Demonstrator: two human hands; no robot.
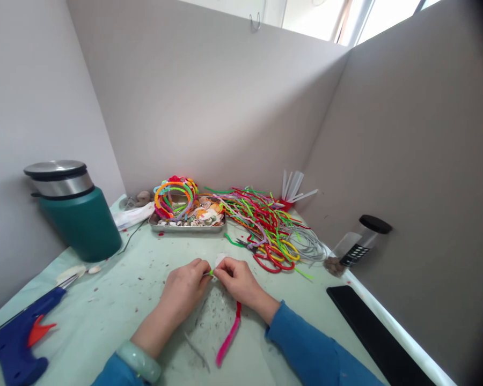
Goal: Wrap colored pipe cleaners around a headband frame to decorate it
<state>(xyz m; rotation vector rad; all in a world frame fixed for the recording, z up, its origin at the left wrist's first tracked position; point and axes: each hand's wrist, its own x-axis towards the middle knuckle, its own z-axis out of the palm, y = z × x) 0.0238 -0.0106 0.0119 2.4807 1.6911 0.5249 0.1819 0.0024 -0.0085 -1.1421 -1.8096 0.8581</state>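
Note:
My left hand [185, 287] and my right hand [238, 280] meet above the table, both closed in a pinch. A short green pipe cleaner piece [211, 272] shows between the fingertips, with a thin grey wire [206, 274] running into my left fingers. How the two are joined is too small to make out. Below my right hand, a red and pink pipe cleaner [229, 342] slants down over the tabletop; its upper end is hidden by that hand. A whitish flat piece [221, 259] lies just behind my right fingers. A loose grey strand [197, 351] rests nearer me.
Behind my hands are a metal tray [185, 229] of shells and pipe-cleaner rings, a heap of pipe cleaners [257, 212], scissors [273, 258] and coiled wire [308, 244]. A green bottle [78, 222] and blue glue gun [22, 338] stand left; a clear jar [358, 244] and black strip [374, 332], right.

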